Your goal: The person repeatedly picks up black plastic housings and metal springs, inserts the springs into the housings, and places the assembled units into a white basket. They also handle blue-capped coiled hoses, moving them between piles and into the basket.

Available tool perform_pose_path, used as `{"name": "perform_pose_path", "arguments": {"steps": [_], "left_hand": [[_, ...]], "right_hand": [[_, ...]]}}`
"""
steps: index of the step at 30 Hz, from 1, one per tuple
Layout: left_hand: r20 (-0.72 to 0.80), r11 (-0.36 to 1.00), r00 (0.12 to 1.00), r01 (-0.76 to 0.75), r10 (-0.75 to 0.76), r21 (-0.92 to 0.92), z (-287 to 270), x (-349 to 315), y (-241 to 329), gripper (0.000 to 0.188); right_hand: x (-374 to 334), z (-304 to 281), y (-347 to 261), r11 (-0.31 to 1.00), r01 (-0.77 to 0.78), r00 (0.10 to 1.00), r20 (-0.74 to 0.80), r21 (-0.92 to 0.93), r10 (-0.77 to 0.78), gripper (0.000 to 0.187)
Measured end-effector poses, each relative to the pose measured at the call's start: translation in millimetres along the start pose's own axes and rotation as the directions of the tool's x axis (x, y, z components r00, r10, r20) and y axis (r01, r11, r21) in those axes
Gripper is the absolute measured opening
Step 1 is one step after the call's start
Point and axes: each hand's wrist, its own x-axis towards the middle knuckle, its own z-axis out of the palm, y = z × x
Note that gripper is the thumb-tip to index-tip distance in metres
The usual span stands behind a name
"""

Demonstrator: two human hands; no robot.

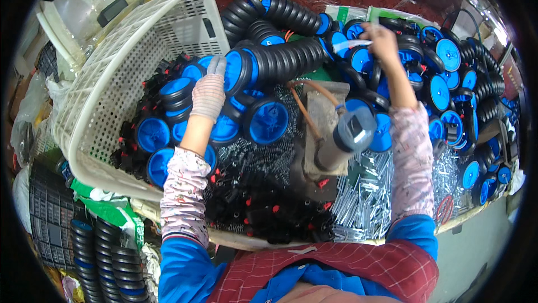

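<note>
Blue-hubbed black wheels cover most of the tabletop [476, 224], loose, heaped and threaded into long rows. The left hand [208, 94], in a pale knitted glove, reaches to about 11 o'clock from the body and lies flat, fingers [216, 66] stretched out and spread open, on the end wheel [234, 71] of a curved row of wheels [283, 56]; it grips nothing. That row starts at the mouth of a white plastic basket [106, 90], which lies tipped on its side at 10 o'clock, with more blue wheels [152, 134] spilling from it.

The right hand [382, 42] reaches to about 1 o'clock, fingers closed around a thin pale rod [352, 44] that points toward 9 o'clock, above the pile of loose wheels [443, 93] on the right side. Both forearms wear patterned sleeve covers over blue sleeves.

Between the arms stands a grey metal press tool [348, 135] on a plate, with orange wires running to it. At 6 o'clock from it lies a heap of small black parts with red dots [263, 205], and at 4 o'clock a heap of shiny metal pins [364, 199]. Stacks of black tyres [106, 264] sit at 8 o'clock, below the tabletop's edge.
</note>
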Motion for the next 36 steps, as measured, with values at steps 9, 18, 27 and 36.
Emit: {"name": "perform_pose_path", "arguments": {"steps": [9,18,27,36], "left_hand": [[0.016,0.996,0.998,-0.06,0.059,0.071,26.0,32.4,-11.9,0.011],[-0.32,0.698,0.796,0.17,-0.513,-0.696,0.6,8.0,-176.9,0.03],[0.277,0.666,0.808,0.18,-0.52,0.724,8.3,-28.5,-272.8,0.056],[-0.685,0.767,0.534,0.639,-0.496,-0.057,9.2,-9.2,-194.2,0.052]], "right_hand": [[85.2,151.3,160.7,0.903,-0.014,0.938,0.306,-0.429,0.16,0.024],[51.1,183.6,82.9,0.956,-0.29,0.608,0.762,-0.045,0.22,0.026],[-10.4,226.3,-23.1,0.986,-0.156,0.244,0.97,0.052,-0.012,0.04],[-11.1,219.9,-35.6,0.951,0.269,0.405,0.879,0.15,-0.253,0.027]]}}
